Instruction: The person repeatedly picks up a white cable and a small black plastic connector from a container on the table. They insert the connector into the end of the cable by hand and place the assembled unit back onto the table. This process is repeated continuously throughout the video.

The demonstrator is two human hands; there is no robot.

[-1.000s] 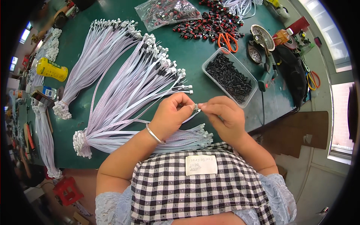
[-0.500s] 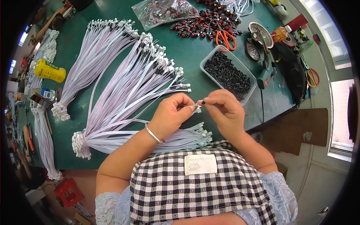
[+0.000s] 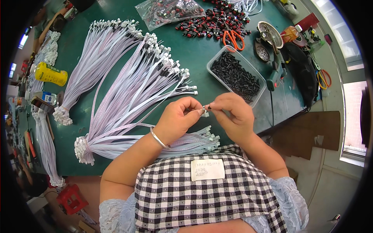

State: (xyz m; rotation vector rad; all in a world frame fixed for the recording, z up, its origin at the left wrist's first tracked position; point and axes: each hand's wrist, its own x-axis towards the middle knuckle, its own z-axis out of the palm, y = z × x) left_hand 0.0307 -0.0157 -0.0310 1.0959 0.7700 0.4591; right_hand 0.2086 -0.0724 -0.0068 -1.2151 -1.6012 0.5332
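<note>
My left hand, with a silver bangle at its wrist, pinches the end of a white flat cable close to its small white connector. Fingertips of my right hand are closed on a short black sleeve, right at the cable end; whether it is around a wire is too small to tell. Beneath and left of my hands fans a bundle of white flat cables, tied at one end, with white connectors and some black sleeves at the other. A clear plastic tub of black sleeves stands just beyond my right hand.
On the green table are orange-handled scissors, a heap of red-and-black parts, a clear bag, another cable bundle and a yellow bottle. A green hot-air tool with a cord lies at the right.
My right fingertips have shifted slightly and brought the black sleeve up against the cable end. My left hand keeps its pinch in nearly the same place.
</note>
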